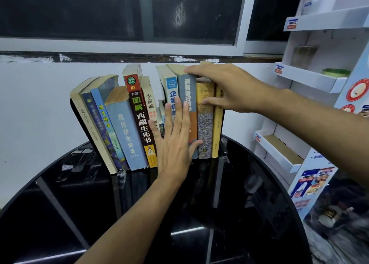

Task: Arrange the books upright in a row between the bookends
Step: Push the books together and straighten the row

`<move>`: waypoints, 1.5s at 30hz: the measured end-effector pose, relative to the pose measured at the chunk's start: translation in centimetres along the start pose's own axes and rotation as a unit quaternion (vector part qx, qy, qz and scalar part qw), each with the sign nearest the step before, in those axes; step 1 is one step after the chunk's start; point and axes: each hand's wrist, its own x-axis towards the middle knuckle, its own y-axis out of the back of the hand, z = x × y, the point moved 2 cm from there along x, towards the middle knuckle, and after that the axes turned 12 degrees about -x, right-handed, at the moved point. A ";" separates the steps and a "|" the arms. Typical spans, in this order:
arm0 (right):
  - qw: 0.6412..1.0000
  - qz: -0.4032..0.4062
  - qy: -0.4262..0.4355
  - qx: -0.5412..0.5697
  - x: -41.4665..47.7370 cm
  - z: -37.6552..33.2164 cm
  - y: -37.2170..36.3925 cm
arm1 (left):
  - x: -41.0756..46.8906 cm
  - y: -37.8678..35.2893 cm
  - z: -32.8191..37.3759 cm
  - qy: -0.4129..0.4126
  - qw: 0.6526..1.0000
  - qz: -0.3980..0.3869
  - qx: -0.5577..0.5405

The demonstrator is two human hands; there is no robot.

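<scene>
A row of several books stands on a round black glossy table [79,214] against the wall. The left group, among them the pale blue dictionary [127,136] and the black-and-red book [139,112], leans to the left on a black bookend [74,112]. The grey-and-orange book [187,92] and the yellow patterned book [205,124] stand nearly upright at the right. My left hand [175,142] lies flat with straight fingers against the spines in the middle. My right hand [221,88] rests on top of the right-hand books, fingers on the grey book's top, thumb on the yellow book's spine. The right bookend is mostly hidden.
A white cardboard display rack [311,80] with several shelves stands close to the right of the table. A white wall and a dark window [119,12] are behind the books. The table's front half holds only reflections.
</scene>
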 end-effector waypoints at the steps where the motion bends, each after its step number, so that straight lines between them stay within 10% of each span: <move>1: 1.000 0.003 0.001 0.000 0.0 0.0 0.0 | 0.0 0.0 0.0 0.000 1.000 0.001 0.001; 45: 0.998 -0.042 0.032 -0.019 -1.8 2.0 -0.1 | -0.2 -1.7 3.3 -0.011 0.998 -0.037 -0.051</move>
